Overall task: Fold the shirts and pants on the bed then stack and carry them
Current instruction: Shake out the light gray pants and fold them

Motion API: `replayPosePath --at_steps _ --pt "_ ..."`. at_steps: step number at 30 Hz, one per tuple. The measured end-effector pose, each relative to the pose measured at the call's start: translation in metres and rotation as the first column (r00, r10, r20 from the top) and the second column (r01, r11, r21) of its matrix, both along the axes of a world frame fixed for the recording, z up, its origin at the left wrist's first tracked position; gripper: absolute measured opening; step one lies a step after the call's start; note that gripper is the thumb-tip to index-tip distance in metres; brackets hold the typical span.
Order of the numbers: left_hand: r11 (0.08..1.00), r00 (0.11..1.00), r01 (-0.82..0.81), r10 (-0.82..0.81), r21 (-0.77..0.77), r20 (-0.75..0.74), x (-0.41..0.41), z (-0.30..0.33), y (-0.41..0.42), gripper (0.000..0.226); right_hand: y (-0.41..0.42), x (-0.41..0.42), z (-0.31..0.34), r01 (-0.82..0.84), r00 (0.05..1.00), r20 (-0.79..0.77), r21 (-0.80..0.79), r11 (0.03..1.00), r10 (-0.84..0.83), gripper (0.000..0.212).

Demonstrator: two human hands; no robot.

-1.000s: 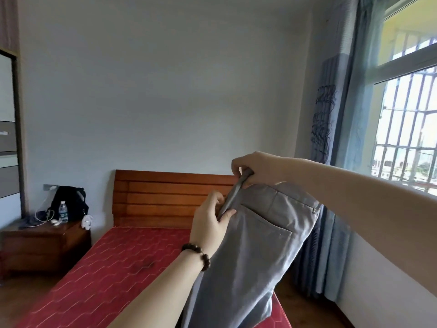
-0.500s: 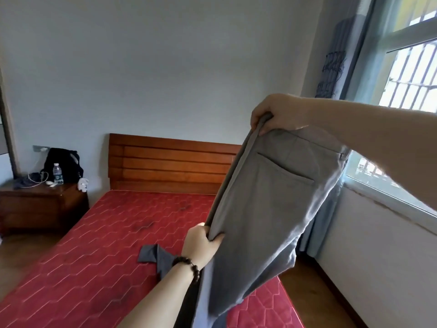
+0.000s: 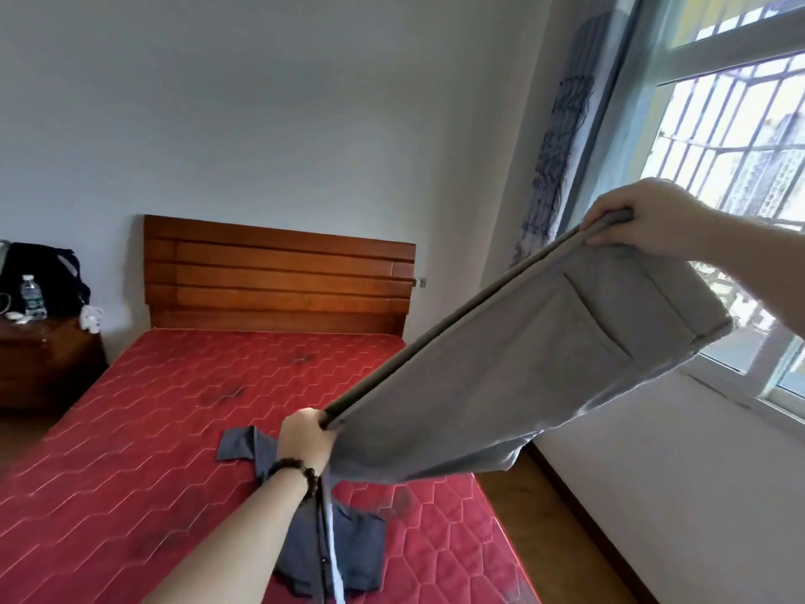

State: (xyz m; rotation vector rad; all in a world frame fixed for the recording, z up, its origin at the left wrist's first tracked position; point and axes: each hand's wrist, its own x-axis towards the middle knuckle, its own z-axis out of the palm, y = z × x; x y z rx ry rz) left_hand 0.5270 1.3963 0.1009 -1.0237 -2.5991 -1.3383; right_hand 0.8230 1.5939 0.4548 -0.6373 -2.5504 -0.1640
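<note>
Light grey pants (image 3: 514,368) hang stretched in the air above the right side of the bed (image 3: 143,429). My right hand (image 3: 640,220) grips the waistband end up by the window. My left hand (image 3: 305,438), with a bead bracelet on the wrist, grips the folded edge of the pants lower down, over the mattress. The rest of the pant legs drops out of view behind my left forearm. A dark grey shirt (image 3: 344,555) lies spread on the red mattress under my left arm, partly hidden by it.
A wooden headboard (image 3: 279,276) stands against the far wall. At the left, a nightstand (image 3: 48,359) carries a water bottle (image 3: 32,296), a black bag and a small white figure. A window with bars and a blue curtain (image 3: 562,159) fills the right side, with wooden floor below.
My hands moved apart: the right hand carried the waistband to the right, the left slid down the folded edge, pulling the pants taut. The view tilted down, showing the dark shirt.
</note>
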Motion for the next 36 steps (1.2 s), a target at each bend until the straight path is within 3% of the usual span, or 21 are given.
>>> replayPosePath --at_steps 8,14,17,22,25,36 --pt "0.993 0.997 0.011 -0.002 0.117 -0.078 -0.001 0.082 -0.068 0.021 0.026 0.072 -0.064 0.052 0.971 -0.224 -0.133 0.99 -0.081 0.016" --pt "0.989 0.999 0.054 -0.054 0.14 0.002 0.053 0.094 -0.126 0.005 0.029 0.132 -0.128 0.04 0.973 -0.217 -0.182 0.982 -0.079 0.018" --pt "0.987 0.99 0.112 -0.121 0.119 0.076 0.091 0.09 -0.158 0.011 0.023 0.174 -0.172 0.09 0.98 -0.153 -0.237 0.967 -0.129 0.025" --pt "0.978 0.972 0.181 -0.193 0.099 0.131 0.152 0.073 -0.202 0.022 -0.002 0.23 -0.243 0.076 0.97 -0.184 -0.401 0.913 -0.161 0.031" --pt "0.983 0.975 0.179 -0.181 0.03 0.13 0.173 0.055 -0.217 0.005 -0.012 0.243 -0.276 0.104 0.98 -0.115 -0.407 0.908 -0.164 0.03" --pt "0.988 0.943 0.138 -0.109 -0.07 0.314 0.181 -0.071 -0.186 0.016 0.008 0.231 -0.388 0.182 0.983 0.119 -0.542 0.821 -0.139 0.016"
